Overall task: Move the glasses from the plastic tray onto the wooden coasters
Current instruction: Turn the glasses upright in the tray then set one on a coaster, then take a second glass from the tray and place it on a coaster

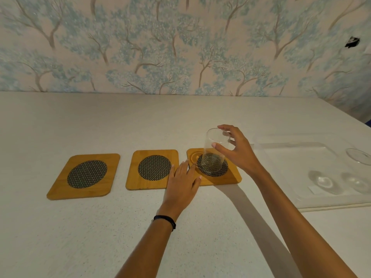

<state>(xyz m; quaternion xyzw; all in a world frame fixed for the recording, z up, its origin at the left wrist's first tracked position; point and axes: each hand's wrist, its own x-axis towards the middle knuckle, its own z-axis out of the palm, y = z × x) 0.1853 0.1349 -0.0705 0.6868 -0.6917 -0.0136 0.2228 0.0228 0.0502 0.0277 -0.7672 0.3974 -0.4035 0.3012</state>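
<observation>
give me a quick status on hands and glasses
Right hand fingers round the glass over the right coaster. Left hand flat, steadying that coaster. Other glasses in the tray. Nothing in the way.

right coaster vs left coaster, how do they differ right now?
The right coaster carries a glass, gripped near the rim by the right hand; the left coaster is bare. The left hand rests on the right coaster's near left edge; nothing touches the left coaster. Both are wooden with a dark round mesh centre.
</observation>
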